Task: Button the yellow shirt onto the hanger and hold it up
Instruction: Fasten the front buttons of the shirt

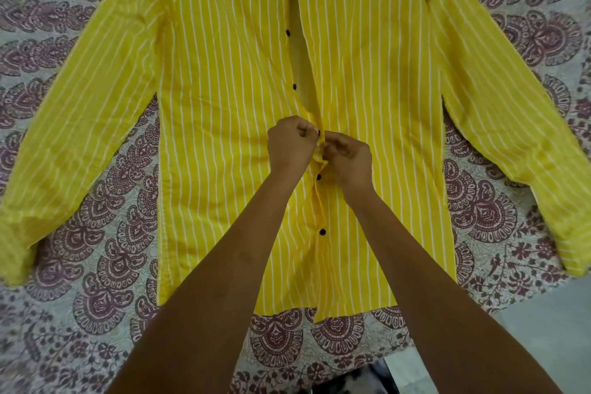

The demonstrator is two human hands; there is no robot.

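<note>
One yellow shirt (224,105) with thin white stripes lies flat, front side up, with its two sleeves spread out to either side and its hem towards the person. Five black buttons (287,32) show plainly along the front opening. The three farther ones sit on an open stretch where the two front edges gape apart. The two nearer ones lie where the front is closed. A sixth may sit right at the hands, but it is too hidden to tell.

Two bare hands meet at the middle of the front opening, just above the nearer pair of buttons. The left hand (291,144) comes in from the left of the opening and the right hand (348,160) from the right, and they almost touch each other. The fingers (305,131) of the left hand are curled and pinch the shirt's front edge. Those of the right hand are curled too and grip the bunched yellow fabric of the edge between the two hands. The fabric puckers up a little where they hold it.

The shirt rests on a printed cloth (105,265), pale with dark maroon paisley shapes, which spreads under it on all sides. At the lower right the cloth ends against a plain pale surface (543,339). Something dark and white shows at the bottom edge, too cut off to name.
</note>
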